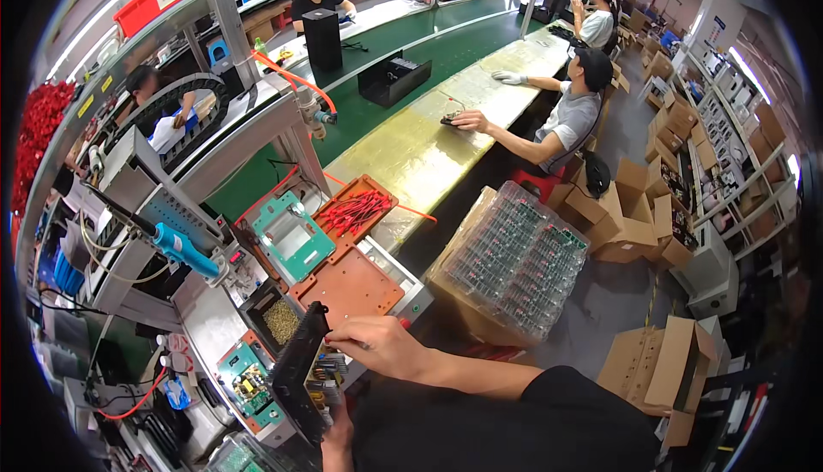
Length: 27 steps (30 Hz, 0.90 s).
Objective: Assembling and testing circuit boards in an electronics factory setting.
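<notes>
- Progress: the finned circuit board [326, 379] sat at the open side of the black housing [294, 378]; joining appeared partly done, though no fastening could be confirmed.
- Remainder: securing the board was probably left; small brass-coloured parts [281, 323] lay in a tray nearby.
- Left hand [339, 432]: closed around the housing's lower end, partly hidden.
- Right hand [383, 345]: fingers bent near the upper end; whether they pinched anything could not be told.
- Position: the housing stood tilted, its upper end beyond the left grip.
</notes>
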Each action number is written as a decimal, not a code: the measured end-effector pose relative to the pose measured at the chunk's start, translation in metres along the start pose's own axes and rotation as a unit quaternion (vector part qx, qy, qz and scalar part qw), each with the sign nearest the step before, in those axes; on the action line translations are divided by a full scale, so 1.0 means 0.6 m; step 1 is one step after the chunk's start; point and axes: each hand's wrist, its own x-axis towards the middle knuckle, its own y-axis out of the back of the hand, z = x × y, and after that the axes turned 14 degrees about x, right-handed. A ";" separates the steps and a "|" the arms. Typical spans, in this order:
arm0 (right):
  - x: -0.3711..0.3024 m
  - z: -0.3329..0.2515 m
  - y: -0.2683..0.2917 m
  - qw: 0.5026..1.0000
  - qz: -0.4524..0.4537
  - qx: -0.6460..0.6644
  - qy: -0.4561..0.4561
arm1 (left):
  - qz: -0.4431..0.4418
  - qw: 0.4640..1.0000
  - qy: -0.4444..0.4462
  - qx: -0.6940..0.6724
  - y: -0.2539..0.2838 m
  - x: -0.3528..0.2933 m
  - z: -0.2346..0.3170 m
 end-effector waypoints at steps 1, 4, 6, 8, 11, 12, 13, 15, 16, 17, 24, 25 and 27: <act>0.000 -0.003 0.003 1.000 -0.009 0.005 -0.021 | 0.003 1.000 0.019 -0.018 -0.005 -0.004 -0.007; -0.005 -0.008 0.008 0.998 -0.005 0.018 -0.054 | 0.008 0.996 0.050 -0.078 -0.005 0.003 -0.002; -0.004 -0.009 0.007 0.997 0.008 0.027 -0.065 | 0.010 0.991 0.062 -0.121 -0.007 0.011 0.003; -0.004 -0.009 0.004 0.999 -0.009 0.025 -0.046 | 0.034 0.989 0.064 -0.127 -0.009 0.012 0.005; -0.003 -0.010 0.003 0.997 -0.015 0.024 -0.066 | 0.021 0.996 0.047 -0.076 -0.003 0.016 0.012; -0.002 -0.010 0.003 0.997 -0.015 0.025 -0.067 | 0.021 0.996 0.047 -0.076 -0.002 0.015 0.011; -0.002 -0.010 0.002 0.997 -0.015 0.029 -0.066 | 0.020 0.995 0.052 -0.085 -0.001 0.013 0.010; -0.001 -0.010 0.000 0.997 -0.014 0.035 -0.065 | 0.020 0.994 0.057 -0.093 0.001 0.009 0.003; -0.002 -0.008 0.000 0.995 -0.009 0.056 -0.082 | 0.015 0.992 0.060 -0.107 0.001 0.006 -0.002; -0.002 -0.005 0.000 0.992 -0.006 0.078 -0.099 | 0.011 0.991 0.064 -0.120 0.001 0.007 0.000; -0.002 0.018 0.009 0.989 -0.030 0.080 -0.121 | -0.045 0.984 0.121 -0.119 -0.003 0.014 0.019; 0.002 0.014 0.013 0.977 -0.035 0.106 -0.181 | -0.011 0.989 0.085 -0.117 -0.014 0.018 0.020; 0.000 0.030 0.019 0.966 -0.040 0.150 -0.207 | 0.021 0.987 0.083 -0.134 -0.027 0.021 -0.003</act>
